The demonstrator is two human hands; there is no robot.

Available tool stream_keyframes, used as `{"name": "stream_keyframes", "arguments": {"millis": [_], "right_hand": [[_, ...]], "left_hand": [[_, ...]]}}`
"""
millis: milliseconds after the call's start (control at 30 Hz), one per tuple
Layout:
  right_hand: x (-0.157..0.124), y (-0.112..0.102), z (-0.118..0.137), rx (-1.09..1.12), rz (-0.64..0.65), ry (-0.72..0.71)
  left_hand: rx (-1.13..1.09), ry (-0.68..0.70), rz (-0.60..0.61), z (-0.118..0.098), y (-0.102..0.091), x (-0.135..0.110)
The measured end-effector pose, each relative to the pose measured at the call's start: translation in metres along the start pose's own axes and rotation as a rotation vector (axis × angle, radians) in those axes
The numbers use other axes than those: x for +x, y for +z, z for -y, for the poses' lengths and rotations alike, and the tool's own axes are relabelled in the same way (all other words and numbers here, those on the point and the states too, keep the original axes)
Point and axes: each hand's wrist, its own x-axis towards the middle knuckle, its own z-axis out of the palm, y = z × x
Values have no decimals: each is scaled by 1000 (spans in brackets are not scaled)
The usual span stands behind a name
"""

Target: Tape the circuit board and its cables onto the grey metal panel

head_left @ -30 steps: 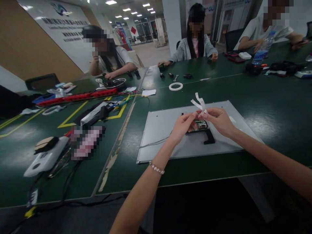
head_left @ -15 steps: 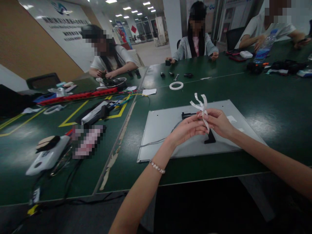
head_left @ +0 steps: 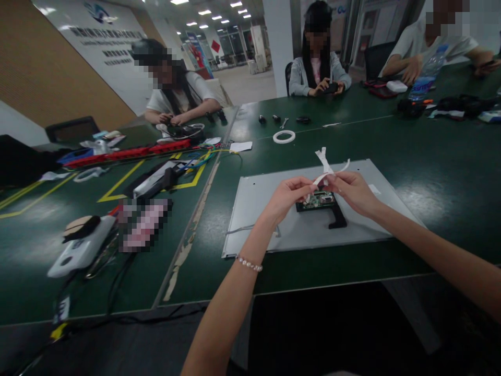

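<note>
Thin white strips that look like tape (head_left: 323,161) are pinched in both hands above a flat white panel (head_left: 254,209). My left hand (head_left: 287,197) holds a strip end between thumb and fingers. Close beside it, my right hand (head_left: 355,194) grips the strips where they cross; one end curls to the right. Below the fingers, a green circuit board (head_left: 319,201) lies on the panel, partly hidden by the hands. A black bracket-shaped part (head_left: 338,216) sits at its right. A grey cable (head_left: 239,229) crosses the panel's left side.
A white tape roll (head_left: 284,141) lies beyond the panel, near a small wrench (head_left: 284,123) and several black parts. To the left are a red power strip (head_left: 148,151), cables and a white device (head_left: 80,250). A water bottle (head_left: 426,78) stands at far right. Several people sit across the table.
My hands have drawn slightly apart, and the strips have shifted, one now curling right. The circuit board has come into view. Across the table, a person's hands have come together on a black object.
</note>
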Motion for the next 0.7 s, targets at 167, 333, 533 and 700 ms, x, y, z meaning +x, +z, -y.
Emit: {"name": "stream_keyframes", "arguments": {"millis": [167, 333, 533, 700], "right_hand": [[4, -7, 6, -26, -68, -19], [12, -25, 5, -119, -230, -88], [14, -39, -4, -651, -250, -230], [15, -35, -7, -969, -60, -319]], "left_hand": [[243, 139, -224, 3, -17, 8], [578, 223, -391, 19, -36, 18], [772, 137, -373, 42, -52, 27], [830, 86, -401, 48, -54, 30]]}}
